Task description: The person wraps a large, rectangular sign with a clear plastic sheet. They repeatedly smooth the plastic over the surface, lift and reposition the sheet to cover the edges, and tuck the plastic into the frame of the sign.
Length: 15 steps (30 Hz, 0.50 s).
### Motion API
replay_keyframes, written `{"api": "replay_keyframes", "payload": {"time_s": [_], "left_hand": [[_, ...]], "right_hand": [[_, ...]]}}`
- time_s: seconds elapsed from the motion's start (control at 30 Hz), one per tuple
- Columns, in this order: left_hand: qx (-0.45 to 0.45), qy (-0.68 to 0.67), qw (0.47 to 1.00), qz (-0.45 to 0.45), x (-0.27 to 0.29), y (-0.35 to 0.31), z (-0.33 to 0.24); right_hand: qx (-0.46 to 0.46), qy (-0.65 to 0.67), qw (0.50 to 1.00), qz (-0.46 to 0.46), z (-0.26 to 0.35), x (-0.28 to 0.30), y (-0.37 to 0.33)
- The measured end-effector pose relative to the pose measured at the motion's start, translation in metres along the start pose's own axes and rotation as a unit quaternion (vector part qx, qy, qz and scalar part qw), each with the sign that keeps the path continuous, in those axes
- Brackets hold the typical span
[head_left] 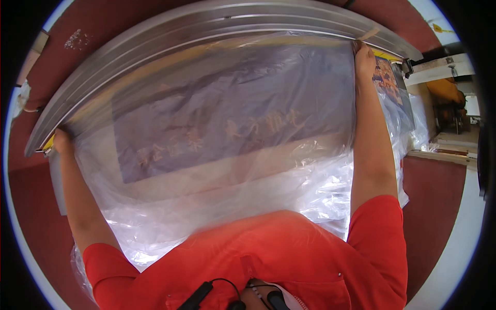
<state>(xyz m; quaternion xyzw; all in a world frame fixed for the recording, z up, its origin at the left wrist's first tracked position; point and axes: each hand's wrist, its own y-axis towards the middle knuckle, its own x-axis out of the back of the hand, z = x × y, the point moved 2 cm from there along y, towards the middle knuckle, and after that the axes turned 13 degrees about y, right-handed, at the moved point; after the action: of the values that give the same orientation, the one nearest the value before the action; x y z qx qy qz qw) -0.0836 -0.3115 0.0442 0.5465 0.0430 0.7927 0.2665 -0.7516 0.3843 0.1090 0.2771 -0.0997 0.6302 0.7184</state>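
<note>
A wide, wrinkled clear plastic sheet (206, 194) stretches between my two arms. Through it shows a dark grey-blue panel (232, 98) with gold characters and a paler border below. My left hand (63, 141) is closed on the plastic's far left corner, its fingertips mostly hidden. At the far right corner, my right hand (365, 61) pinches the plastic's edge beside the dark panel. Both hands are close against a long metal bar (227, 20), which looks curved across the far side. A yellow strip (387, 55) runs along the bar's near edge.
A colourful printed sheet (386, 77) lies under plastic to the right of my right forearm. Dark red surfaces (434, 206) lie on both sides. At the far right are a white frame piece (439, 70) and a dark opening with objects too blurred to name.
</note>
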Motion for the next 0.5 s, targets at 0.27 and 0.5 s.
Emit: {"api": "replay_keyframes", "payload": {"time_s": [0.27, 0.5], "left_hand": [[0.331, -0.657, 0.659, 0.159, 0.008, -0.009, -0.012], [0.197, -0.623, 0.743, 0.148, 0.073, -0.015, -0.020]], "right_hand": [[-0.033, 0.099, 0.993, 0.064, 0.016, 0.001, -0.011], [0.080, -0.005, 0.972, 0.222, 0.033, 0.006, -0.017]]}}
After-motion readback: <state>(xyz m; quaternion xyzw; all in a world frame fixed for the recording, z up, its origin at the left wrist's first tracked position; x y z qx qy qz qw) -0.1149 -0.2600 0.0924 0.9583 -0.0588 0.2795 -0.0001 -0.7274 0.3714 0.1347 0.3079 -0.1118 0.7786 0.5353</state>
